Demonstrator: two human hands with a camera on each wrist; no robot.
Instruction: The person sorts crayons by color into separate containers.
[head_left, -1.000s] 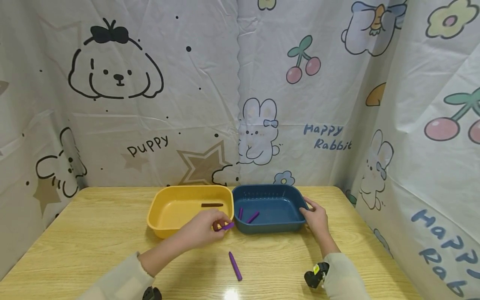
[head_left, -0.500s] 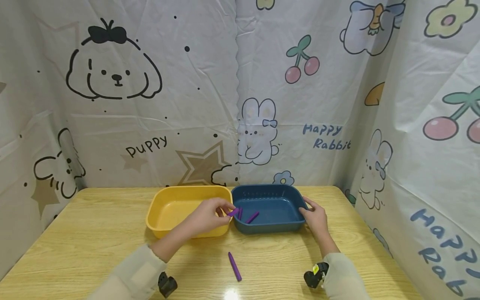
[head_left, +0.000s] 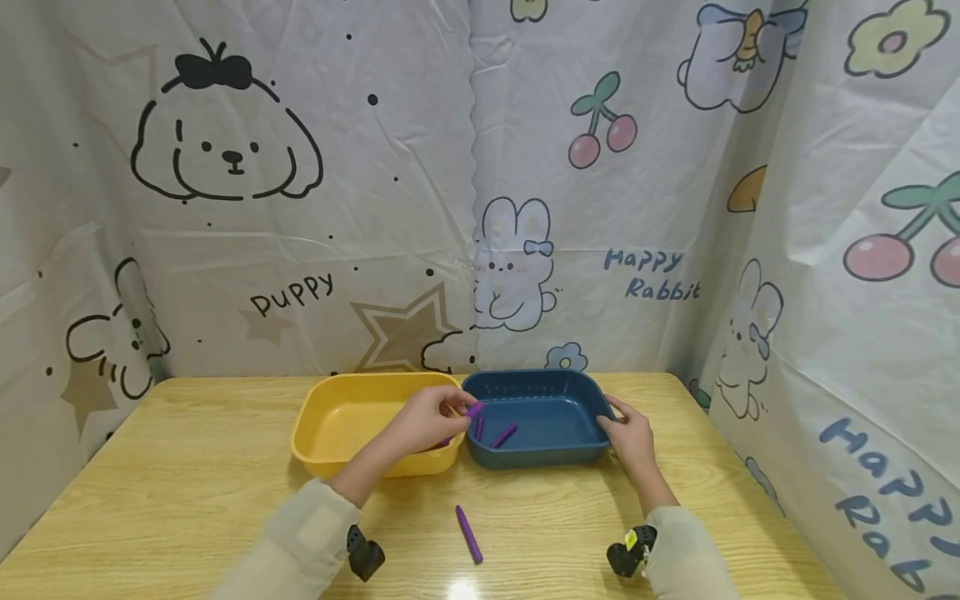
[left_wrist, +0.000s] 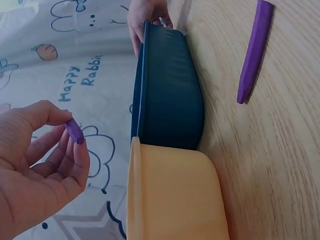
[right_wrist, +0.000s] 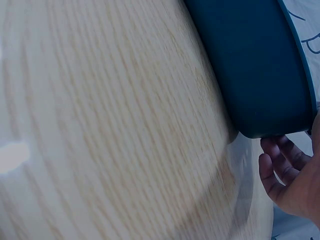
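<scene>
My left hand (head_left: 423,423) pinches a purple crayon (left_wrist: 75,131) between thumb and fingertips, above where the two bins meet. Two more purple crayons, one upright-looking (head_left: 480,427) and one slanted (head_left: 505,435), lie inside the dark blue bin (head_left: 540,456) at its left end. At that bin's right end, my right hand (head_left: 630,433) grips the rim, thumb over the edge and fingers outside. Left of it stands the yellow bin (head_left: 322,461), partly covered by my left hand. A further purple crayon (head_left: 468,534) lies on the table in front of the bins.
Both bins stand side by side near the back of the wood-grain table (head_left: 210,467). A printed white curtain (head_left: 405,167) hangs close behind them and along the sides. Small black cameras (head_left: 365,552) sit at both wrists.
My left hand has carried the purple crayon up and forward from the yellow bin's front corner to the blue bin's left rim. My right hand stays on the blue bin.
</scene>
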